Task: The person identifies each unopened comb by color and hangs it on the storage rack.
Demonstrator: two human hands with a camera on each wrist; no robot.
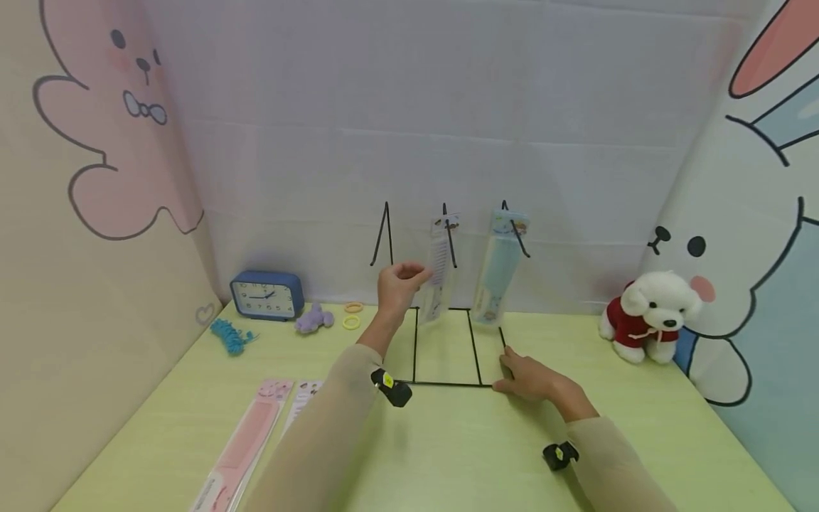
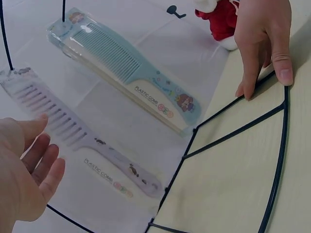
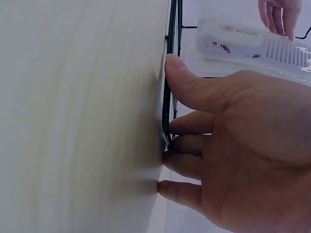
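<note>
A black wire display rack (image 1: 444,385) stands on the table, its hooks rising at the back. From the middle hook hangs a packaged lilac comb (image 2: 95,138), teeth along its upper half. A packaged light-blue comb (image 2: 116,53) hangs on the right hook. My left hand (image 1: 399,284) is just left of the lilac comb, fingers loosely bent, fingertips right at the package's edge in the left wrist view. At the rack's front right corner, my right hand (image 1: 531,377) grips the frame, thumb on the front bar and fingers at the side bar (image 2: 257,85).
The rack's left hook (image 1: 387,231) bears nothing. A packaged pink comb (image 1: 246,441) and another package (image 1: 303,398) lie front left. Behind them are blue cord (image 1: 230,338), a blue clock (image 1: 266,295), a purple toy (image 1: 314,319) and two rings (image 1: 351,322). A plush dog (image 1: 652,313) sits right.
</note>
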